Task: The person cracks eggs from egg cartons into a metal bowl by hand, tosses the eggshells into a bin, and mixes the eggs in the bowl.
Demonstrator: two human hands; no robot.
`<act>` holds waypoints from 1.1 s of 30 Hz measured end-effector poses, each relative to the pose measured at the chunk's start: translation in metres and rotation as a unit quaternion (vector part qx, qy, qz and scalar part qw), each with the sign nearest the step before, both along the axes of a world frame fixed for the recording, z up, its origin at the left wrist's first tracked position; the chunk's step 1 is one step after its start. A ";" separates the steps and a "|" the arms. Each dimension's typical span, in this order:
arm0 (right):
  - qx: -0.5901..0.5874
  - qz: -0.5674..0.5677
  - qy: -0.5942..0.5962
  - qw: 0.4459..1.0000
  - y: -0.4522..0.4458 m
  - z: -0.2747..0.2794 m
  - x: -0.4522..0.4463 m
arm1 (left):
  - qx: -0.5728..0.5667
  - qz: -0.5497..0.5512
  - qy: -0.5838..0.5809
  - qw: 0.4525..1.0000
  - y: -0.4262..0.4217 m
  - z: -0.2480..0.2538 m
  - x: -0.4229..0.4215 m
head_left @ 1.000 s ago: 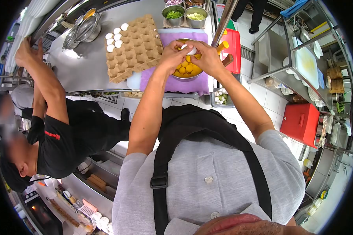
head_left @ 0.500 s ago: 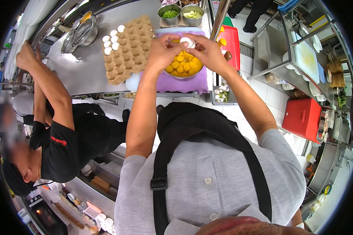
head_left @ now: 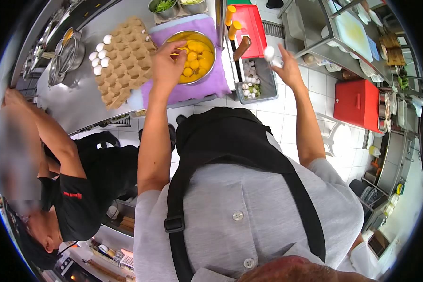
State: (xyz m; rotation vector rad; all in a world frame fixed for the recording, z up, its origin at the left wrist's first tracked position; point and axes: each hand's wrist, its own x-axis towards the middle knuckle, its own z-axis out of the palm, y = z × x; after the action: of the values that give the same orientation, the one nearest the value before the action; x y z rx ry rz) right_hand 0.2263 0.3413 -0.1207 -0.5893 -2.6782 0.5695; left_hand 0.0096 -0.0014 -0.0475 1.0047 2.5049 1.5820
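My left hand (head_left: 169, 63) is over the left rim of a metal bowl (head_left: 213, 63) of raw egg yolks (head_left: 195, 61). Its thumb and index finger are apart, and I see nothing held between them. Off to the right, my right hand (head_left: 290, 70) has its fingers spread. White eggshell pieces (head_left: 269, 53) are in the air just beside those fingertips, slightly blurred. Below them and to the left stands a grey bin (head_left: 265, 96) with white shells and green scraps in it. Under the bowl lies a purple cloth (head_left: 174, 96).
Several white eggs (head_left: 100, 55) sit in a cardboard egg tray (head_left: 127, 61) on the steel counter (head_left: 77, 101). Metal bowls (head_left: 63, 58) stand farther left. A co-worker in black (head_left: 98, 164) is close on my left. A red container (head_left: 251, 30) is beyond the bin.
My hands were together over the bowl on a white egg. Now my right hand has swung right and let go of the shell, while my left stays at the bowl. The camera view has shifted.
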 end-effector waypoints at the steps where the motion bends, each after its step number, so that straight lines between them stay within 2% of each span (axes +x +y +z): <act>1: -0.091 -0.039 0.039 0.994 -0.003 0.010 0.001 | -0.002 0.008 0.027 1.000 0.002 -0.012 -0.002; 2: -0.182 -0.067 0.081 0.978 -0.008 0.022 -0.003 | -0.003 0.026 0.061 0.998 0.001 -0.022 -0.008; 4: -0.216 -0.006 0.175 0.961 -0.046 0.089 -0.030 | -0.024 0.050 0.113 0.992 0.003 -0.037 -0.007; 5: -0.245 0.048 0.194 0.949 -0.070 0.119 -0.049 | -0.019 0.049 0.108 0.993 0.006 -0.030 -0.005; 6: -0.271 0.100 0.208 0.934 -0.094 0.140 -0.069 | -0.010 0.047 0.099 0.994 0.007 -0.025 0.000; 8: -0.350 0.197 0.157 0.902 -0.150 0.170 -0.115 | -0.016 0.050 0.138 0.989 0.004 -0.032 -0.003; 9: -0.270 0.288 0.172 0.903 -0.174 0.170 -0.146 | -0.072 0.045 0.096 0.992 0.002 -0.033 -0.004; 11: -0.269 0.405 0.117 0.866 -0.229 0.154 -0.215 | -0.176 0.030 0.006 0.984 -0.003 -0.034 -0.003; 14: -0.167 0.484 0.027 0.859 -0.311 0.135 -0.304 | -0.143 0.054 -0.041 0.987 -0.003 -0.034 0.002; 15: -0.110 0.504 0.013 0.857 -0.338 0.130 -0.328 | -0.072 0.074 -0.003 0.995 -0.001 -0.038 0.004; 16: -0.082 0.502 0.016 0.861 -0.363 0.116 -0.351 | -0.001 0.095 0.034 0.995 0.001 -0.044 0.007; 19: 0.013 0.468 -0.016 0.884 -0.429 0.103 -0.398 | 0.114 0.073 0.021 0.991 -0.001 -0.050 0.007; 23: 0.152 0.389 -0.085 0.905 -0.476 0.085 -0.424 | 0.138 0.019 0.050 0.989 0.006 -0.065 0.000; 26: 0.187 0.364 -0.053 0.911 -0.485 0.087 -0.419 | 0.147 -0.010 0.066 0.987 0.012 -0.073 -0.003; 29: 0.140 0.385 -0.092 0.908 -0.483 0.091 -0.423 | 0.142 -0.023 0.074 0.987 0.013 -0.080 -0.003; 32: 0.099 0.363 0.010 0.926 -0.475 0.084 -0.428 | 0.131 -0.003 0.061 0.990 0.016 -0.084 0.001; 33: 0.040 0.360 0.010 0.932 -0.465 0.095 -0.422 | 0.127 0.010 0.047 0.991 0.016 -0.084 0.004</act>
State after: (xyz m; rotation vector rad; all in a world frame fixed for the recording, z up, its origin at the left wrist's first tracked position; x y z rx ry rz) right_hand -0.1958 -0.1238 -0.0257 0.4575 -2.8291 0.6274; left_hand 0.0137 0.0145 -0.1319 1.1050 2.4217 1.9435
